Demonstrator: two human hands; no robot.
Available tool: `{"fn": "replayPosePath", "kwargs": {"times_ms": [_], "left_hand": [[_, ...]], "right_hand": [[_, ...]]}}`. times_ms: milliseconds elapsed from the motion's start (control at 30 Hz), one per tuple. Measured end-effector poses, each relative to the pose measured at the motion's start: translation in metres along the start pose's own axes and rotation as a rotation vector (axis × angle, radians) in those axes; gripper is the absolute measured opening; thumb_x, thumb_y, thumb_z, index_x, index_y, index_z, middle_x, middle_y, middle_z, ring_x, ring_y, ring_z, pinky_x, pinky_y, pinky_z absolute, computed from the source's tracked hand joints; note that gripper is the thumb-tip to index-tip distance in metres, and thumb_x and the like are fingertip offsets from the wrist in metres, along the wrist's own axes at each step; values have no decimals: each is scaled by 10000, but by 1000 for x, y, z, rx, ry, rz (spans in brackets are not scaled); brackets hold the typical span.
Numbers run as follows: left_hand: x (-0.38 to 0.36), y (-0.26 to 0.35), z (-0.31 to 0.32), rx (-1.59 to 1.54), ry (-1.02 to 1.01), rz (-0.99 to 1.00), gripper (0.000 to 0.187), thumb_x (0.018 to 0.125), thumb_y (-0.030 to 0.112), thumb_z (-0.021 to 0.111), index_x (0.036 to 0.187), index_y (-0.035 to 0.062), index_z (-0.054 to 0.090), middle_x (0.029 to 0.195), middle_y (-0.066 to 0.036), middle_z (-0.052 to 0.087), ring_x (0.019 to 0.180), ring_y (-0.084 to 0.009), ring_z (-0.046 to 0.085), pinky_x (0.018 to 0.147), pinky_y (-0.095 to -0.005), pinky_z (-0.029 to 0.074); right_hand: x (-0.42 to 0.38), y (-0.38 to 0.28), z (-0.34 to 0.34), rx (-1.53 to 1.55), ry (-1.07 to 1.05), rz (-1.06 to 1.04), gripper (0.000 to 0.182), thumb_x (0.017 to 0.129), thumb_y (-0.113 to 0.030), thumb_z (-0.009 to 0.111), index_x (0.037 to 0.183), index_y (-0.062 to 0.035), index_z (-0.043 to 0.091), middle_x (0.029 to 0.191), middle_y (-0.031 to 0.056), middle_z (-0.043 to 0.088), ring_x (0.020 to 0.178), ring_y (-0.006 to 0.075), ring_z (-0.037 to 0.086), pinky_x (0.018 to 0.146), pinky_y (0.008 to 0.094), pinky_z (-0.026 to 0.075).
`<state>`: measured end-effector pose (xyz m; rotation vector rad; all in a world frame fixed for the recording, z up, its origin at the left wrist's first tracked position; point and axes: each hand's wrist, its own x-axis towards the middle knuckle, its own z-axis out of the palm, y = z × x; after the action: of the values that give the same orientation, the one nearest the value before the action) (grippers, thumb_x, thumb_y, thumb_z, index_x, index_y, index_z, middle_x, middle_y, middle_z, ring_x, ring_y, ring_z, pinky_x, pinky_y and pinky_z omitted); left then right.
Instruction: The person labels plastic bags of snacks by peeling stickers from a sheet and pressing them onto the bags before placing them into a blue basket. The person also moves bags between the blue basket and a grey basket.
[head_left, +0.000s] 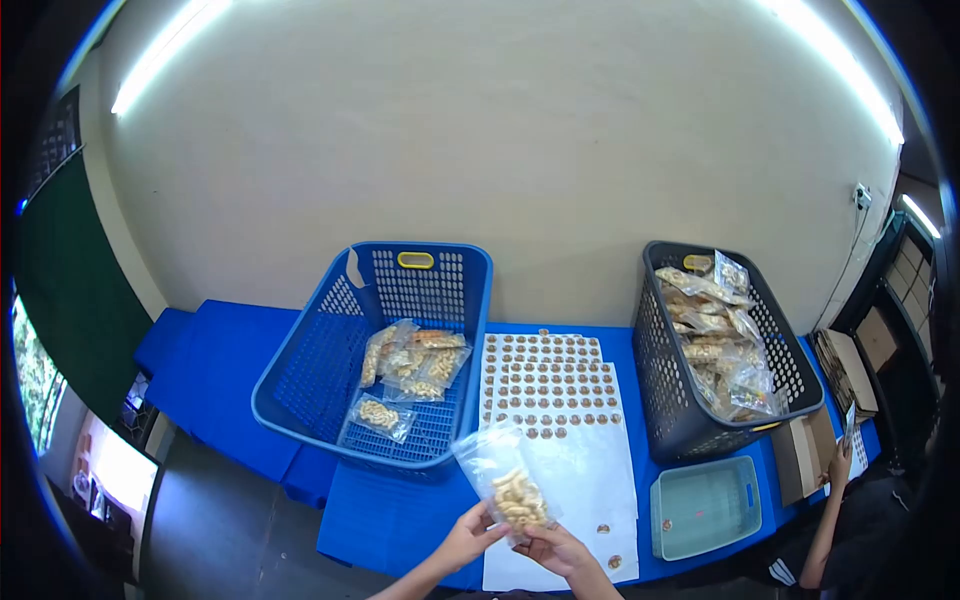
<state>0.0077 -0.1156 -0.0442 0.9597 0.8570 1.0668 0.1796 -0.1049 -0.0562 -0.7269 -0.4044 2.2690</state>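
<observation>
Left of the dark basket (662, 385), over sheets of small round stickers (590, 470) whose print is too small to read, the fingers of the left hand (470, 537) and right hand (556, 550) pinch a clear snack packet (512, 490).

So the blue worktop (355, 525) has sticker sheets (590, 460) beyond the right hand (556, 548), a blue basket left of them, dark basket and pale tray right.

Clear snack packet (519, 497), tilted, held above sticker sheets (600, 460)
</observation>
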Motion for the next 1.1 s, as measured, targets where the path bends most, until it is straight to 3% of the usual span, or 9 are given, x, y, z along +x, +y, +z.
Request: {"fn": "replayPosePath", "kwargs": {"times_ms": [100,267,367,500,633,733,800,900,1100], "left_hand": [[-2,-28,17,5,157,-144,391,813,71,571,1169,-19,438,1076,-95,545,970,-141,530,851,-288,428],[-10,-31,21,-110,302,65,331,820,50,543,1123,-58,467,1009,-103,578,912,-139,554,795,-265,447],[-15,-14,13,-236,396,208,371,807,29,488,1162,-58,422,1060,-131,548,933,-186,563,812,-294,458],[-29,9,3,-378,427,335,450,786,87,484,1199,-45,363,1079,-138,520,951,-225,557,829,-331,462],[-35,18,11,-260,651,311,478,780,198,483,1197,-6,368,1082,-100,498,982,-203,522,835,-334,441],[-41,4,7,-242,695,237,504,779,185,486,1218,-18,345,1110,-108,491,996,-209,519,849,-338,435],[-44,8,16,-213,709,241,507,782,181,483,1222,-24,339,1108,-114,490,990,-212,523,846,-337,439],[-47,10,19,-160,769,278,511,781,165,488,1226,-29,329,1098,-121,490,983,-215,529,840,-337,447],[-54,9,6,-114,828,318,509,775,159,502,1220,-26,334,1094,-118,489,988,-212,523,830,-336,449]], "right_hand": [[-12,13,-13,-256,47,6,406,774,-89,624,1135,-19,450,1030,74,555,903,173,556,816,328,435],[-19,9,-51,-645,-78,-21,396,768,-149,645,1104,5,502,982,80,594,877,148,560,804,280,428],[8,3,-112,-752,-6,105,369,775,-211,630,1070,-11,529,957,66,604,844,131,564,758,259,434],[61,-15,-169,-905,254,45,241,763,-208,619,941,-46,592,854,48,621,739,111,568,645,242,440],[158,-31,-247,-1100,486,-428,151,770,-152,570,875,-49,608,758,38,619,654,116,564,581,242,448],[218,-71,-255,-1291,787,-731,155,763,-127,545,875,-29,586,742,126,606,683,244,580,637,339,460],[230,-86,-256,-1505,896,-742,270,734,-185,607,946,-27,553,927,162,531,882,319,512,774,387,420],[226,-83,-252,-1643,938,-795,399,614,-152,720,965,-44,563,978,125,497,915,286,496,804,366,412],[233,-84,-261,-1492,933,-696,374,571,-119,743,911,-107,588,954,85,479,924,267,480,795,376,394]]}}
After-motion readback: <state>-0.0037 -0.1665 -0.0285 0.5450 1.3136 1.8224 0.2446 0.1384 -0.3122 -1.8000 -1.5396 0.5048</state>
